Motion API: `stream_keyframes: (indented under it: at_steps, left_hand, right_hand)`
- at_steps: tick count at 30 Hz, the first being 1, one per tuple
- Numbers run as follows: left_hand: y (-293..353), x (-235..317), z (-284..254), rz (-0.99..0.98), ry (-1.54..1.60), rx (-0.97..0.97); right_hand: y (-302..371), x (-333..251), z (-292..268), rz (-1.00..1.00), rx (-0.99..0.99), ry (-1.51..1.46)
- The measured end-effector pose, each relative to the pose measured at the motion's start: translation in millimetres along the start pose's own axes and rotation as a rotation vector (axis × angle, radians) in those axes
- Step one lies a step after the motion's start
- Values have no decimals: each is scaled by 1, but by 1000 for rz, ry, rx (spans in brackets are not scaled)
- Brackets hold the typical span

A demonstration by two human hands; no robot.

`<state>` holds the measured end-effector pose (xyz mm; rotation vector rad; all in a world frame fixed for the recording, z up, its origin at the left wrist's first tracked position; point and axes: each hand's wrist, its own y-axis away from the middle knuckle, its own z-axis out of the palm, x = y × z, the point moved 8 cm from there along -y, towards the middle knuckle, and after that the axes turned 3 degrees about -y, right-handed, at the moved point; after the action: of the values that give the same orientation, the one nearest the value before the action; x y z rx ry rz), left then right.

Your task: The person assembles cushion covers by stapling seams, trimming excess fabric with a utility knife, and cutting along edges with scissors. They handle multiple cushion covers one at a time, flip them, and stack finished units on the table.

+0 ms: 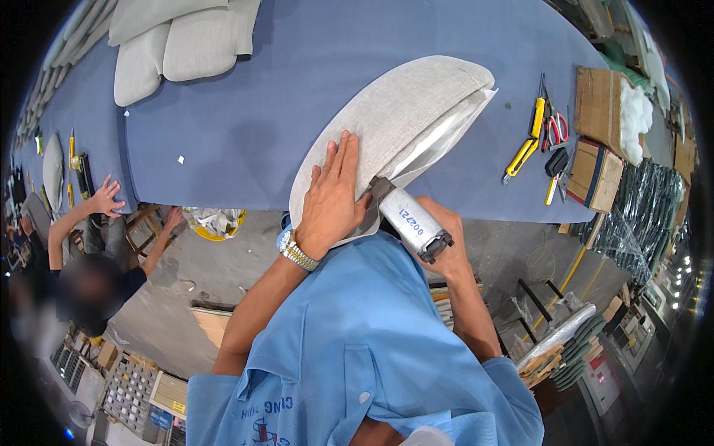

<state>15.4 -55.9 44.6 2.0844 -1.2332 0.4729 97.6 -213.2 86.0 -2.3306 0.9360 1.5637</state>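
A grey fabric-covered cushion (401, 104) with a curved outer edge lies on the blue table near its front edge. White lining shows along its open, straighter side. My left hand (331, 197) rests flat on top of the cushion, fingers stretched out; its thumb points toward the cushion's near edge. In my right hand (446, 230) is a silver staple gun (416, 223) with a black end cap. Its dark nose touches or nearly touches the cushion's edge beside my left thumb. The gun's body partly hides my right fingers, which wrap its handle.
Yellow cutter knives (532, 137), red-handled pliers (555, 130) and a cardboard box with white stuffing (601, 108) are at the right. Finished-looking grey cushions (197, 44) lie far left. A yellow basin (216, 223) stands below the table; a co-worker (93, 286) works at the left.
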Motion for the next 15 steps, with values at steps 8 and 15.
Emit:
stream_keyframes:
  at_steps: [8,15]
  left_hand:
    - [-1,0,1,-6,14,8]
    - [0,-3,-2,-6,37,22]
  right_hand:
    - [-8,0,4,86,-70,22]
    - [1,-10,8,71,-58,-26]
